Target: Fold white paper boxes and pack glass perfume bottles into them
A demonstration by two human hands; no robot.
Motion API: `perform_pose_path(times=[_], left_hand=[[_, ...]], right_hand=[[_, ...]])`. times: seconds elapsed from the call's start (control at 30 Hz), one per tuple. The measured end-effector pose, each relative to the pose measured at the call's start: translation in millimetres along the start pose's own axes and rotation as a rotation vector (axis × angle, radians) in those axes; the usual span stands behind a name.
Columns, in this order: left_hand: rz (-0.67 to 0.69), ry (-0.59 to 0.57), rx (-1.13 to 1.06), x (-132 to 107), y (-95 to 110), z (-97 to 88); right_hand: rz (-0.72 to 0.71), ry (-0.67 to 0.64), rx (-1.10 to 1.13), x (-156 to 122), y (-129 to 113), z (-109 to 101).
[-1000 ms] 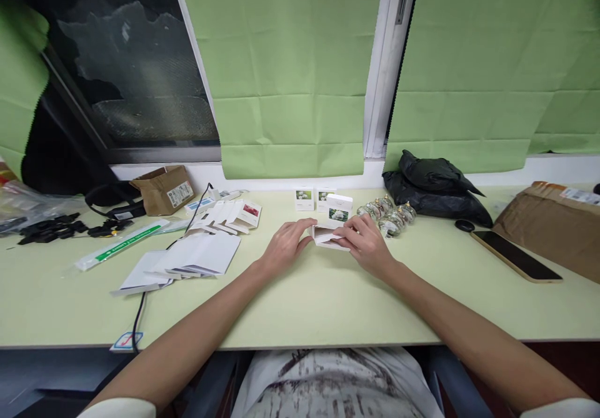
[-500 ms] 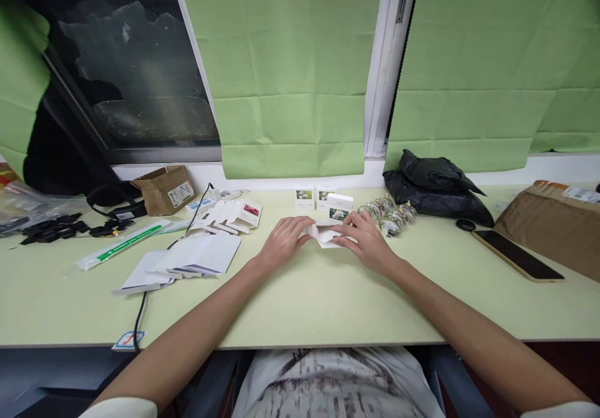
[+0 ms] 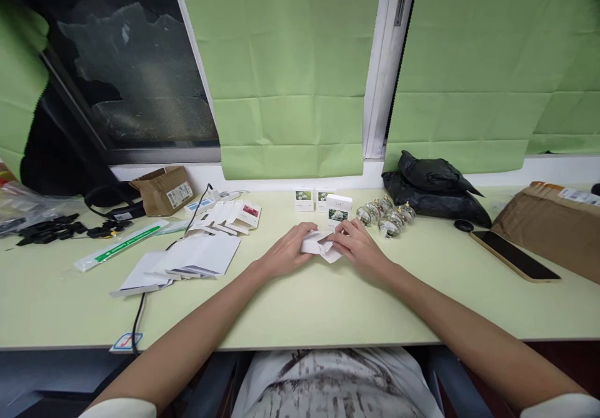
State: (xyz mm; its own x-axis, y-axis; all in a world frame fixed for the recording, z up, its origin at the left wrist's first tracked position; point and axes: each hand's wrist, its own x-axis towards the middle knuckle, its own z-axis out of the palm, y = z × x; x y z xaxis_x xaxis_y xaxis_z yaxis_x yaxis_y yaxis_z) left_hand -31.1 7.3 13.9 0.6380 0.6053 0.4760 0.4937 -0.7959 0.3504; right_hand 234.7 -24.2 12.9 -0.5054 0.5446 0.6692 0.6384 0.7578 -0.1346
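Between my hands is a small white cardboard box, partly folded, its flaps sticking out towards me. My left hand grips its left side. The fingers of my right hand are closed on a flap at its right. Just behind stands a folded white box with a flower picture. Two similar boxes, a left one and a right one, stand farther back. Clear shiny baubles lie in rows to the right of my right hand.
At left lie flat white cartons and cartons with a red picture, with a black cable running beneath. A brown box stands behind them. Black plastic bags, a phone and a brown parcel occupy the right.
The carton in my hands has come slightly nearer and turned, with its flaps now facing up and towards me. Both hands have moved a little towards me with it.
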Motion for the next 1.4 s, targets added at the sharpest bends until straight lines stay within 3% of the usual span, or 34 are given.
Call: perform_pose_path(times=[0.2, 0.4, 0.6, 1.07, 1.4], left_hand=[[-0.065, -0.05, 0.024, 0, -4, -5.5], [-0.036, -0.033, -0.06, 2, -4, -4.6], [-0.049, 0.028, -0.246, 4, -8, 1.6], [-0.054, 0.031, -0.393, 5, 8, -1.0], [-0.19, 0.044, -0.588, 6, 15, 2.0]], right_hand=[[-0.094, -0.023, -0.042, 1, -6, 3], [-0.008, -0.062, -0.046, 1, -11, 4], [0.05, 0.033, 0.046, 0, -12, 1], [-0.049, 0.121, 0.185, 1, -12, -5], [-0.02, 0.047, 0.301, -1, -7, -6]])
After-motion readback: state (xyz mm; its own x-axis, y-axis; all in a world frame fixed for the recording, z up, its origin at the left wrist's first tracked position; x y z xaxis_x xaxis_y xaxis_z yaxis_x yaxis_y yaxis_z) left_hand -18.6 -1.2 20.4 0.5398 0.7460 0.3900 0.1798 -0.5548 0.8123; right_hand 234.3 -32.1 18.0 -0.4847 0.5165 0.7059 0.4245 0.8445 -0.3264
